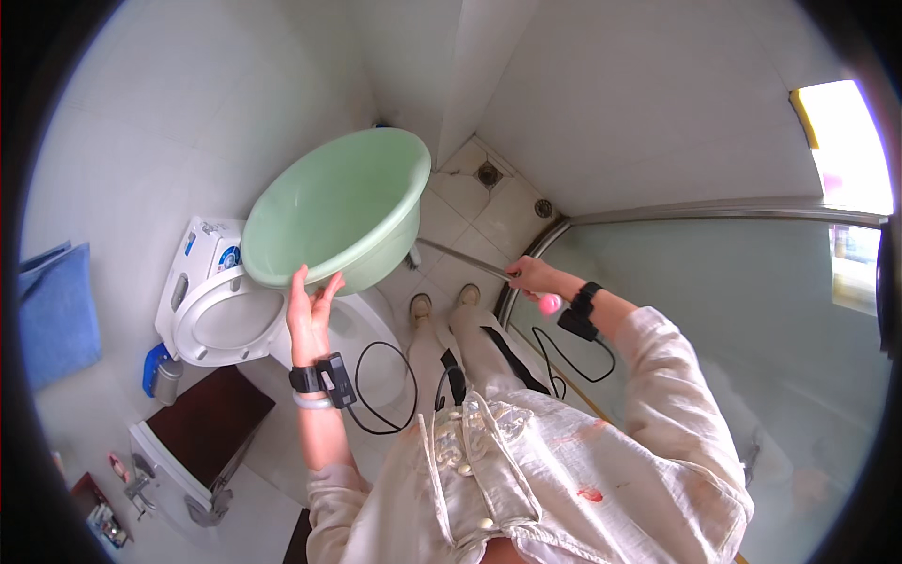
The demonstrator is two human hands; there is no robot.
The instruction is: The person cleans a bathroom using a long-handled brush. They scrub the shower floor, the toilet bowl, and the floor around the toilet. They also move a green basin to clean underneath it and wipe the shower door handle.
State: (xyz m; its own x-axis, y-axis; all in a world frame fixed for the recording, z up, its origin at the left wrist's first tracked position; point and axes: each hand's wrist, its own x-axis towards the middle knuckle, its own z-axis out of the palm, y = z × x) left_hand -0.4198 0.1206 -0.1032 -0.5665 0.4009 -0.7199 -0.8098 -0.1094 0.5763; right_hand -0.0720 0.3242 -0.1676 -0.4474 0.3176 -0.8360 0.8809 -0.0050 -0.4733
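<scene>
A large light-green plastic basin (338, 204) is tilted up over the toilet, its hollow facing me. My left hand (313, 299) is at its lower rim, thumb and fingers spread against the edge. In my right hand (532, 275) is the metal handle (468, 261) of a brush, gripped near its end; a pink ball-shaped end (550, 304) shows just below the fist. The handle runs left towards the basin, and bristles (414, 258) show beside the basin's wall, close above the tiled floor. The rest of the brush head is hidden.
The toilet's raised seat (229, 317) is at left, beside a white cistern (201, 247). A curved shower rail (690, 213) and glass panel (690, 282) stand at right. Two floor drains (488, 174) lie ahead. A blue towel (60, 317) hangs left, above a washbasin with a faucet (139, 490).
</scene>
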